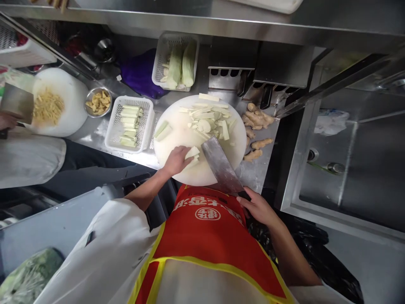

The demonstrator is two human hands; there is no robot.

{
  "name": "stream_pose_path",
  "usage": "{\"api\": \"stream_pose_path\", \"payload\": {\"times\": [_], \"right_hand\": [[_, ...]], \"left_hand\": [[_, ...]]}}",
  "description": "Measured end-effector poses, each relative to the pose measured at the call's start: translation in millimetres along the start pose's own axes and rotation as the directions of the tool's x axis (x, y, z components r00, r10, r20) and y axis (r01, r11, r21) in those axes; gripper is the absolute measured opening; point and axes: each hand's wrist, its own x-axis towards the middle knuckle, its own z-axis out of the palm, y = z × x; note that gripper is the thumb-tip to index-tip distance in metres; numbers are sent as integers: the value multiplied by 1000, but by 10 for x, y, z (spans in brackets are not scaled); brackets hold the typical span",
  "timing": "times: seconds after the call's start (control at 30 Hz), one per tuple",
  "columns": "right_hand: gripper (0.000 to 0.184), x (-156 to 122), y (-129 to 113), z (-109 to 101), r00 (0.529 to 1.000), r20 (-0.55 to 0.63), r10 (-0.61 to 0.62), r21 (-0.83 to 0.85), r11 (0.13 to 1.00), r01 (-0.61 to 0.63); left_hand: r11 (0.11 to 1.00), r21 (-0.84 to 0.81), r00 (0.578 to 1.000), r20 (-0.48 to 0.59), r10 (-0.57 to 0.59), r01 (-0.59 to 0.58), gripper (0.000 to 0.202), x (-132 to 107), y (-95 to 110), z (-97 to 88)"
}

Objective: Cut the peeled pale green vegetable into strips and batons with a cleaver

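**A:** ok what's each hand doing here?

**B:** Left hand [177, 161] has its fingers closed on a few pale, angular vegetable pieces [192, 154], near side of the round white cutting board [167, 158]. Right hand [255, 206] is gripping the wide grey metal cleaver [220, 162] by the handle end, blade angled over the board's near-right edge.

**A:** anything sketchy?

**B:** Those fingertips look pretty near the blade, so if wet pieces skid, someone could get nicked imo. Also, the heap of pale cut sticks [215, 118] is just beyond the blade's tip. One careless sweep might shove some onto the knobbly tan ginger [257, 116] on the steel counter [253, 173].
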Motion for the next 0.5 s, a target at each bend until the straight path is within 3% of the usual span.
{"api": "stream_pose_path", "payload": {"times": [0.1, 0.2, 0.3, 0.43, 0.5], "right_hand": [[29, 27, 60, -52, 999, 1, -33, -66, 997, 33], [28, 67, 113, -85, 996, -15, -88, -124, 989, 85], [28, 113, 138, -104, 993, -24, -118, -149, 982, 113], [33, 154, 126, -117, 996, -21, -92, -175, 981, 87], [34, 160, 109, -115, 998, 4, -69, -178, 982, 69]], "left_hand": [[986, 5, 984, -55, -169, 170, 37, 53, 19, 86], [946, -22, 941, -102, -323, 323, 32, 112, -97, 14], [917, -53, 907, -138, -399, 395, 32, 113, -208, -115], [867, -19, 825, -296, -481, 499, 37, 91, -323, -241], [863, 22, 811, -355, -466, 505, 42, 100, -370, -254]]}}
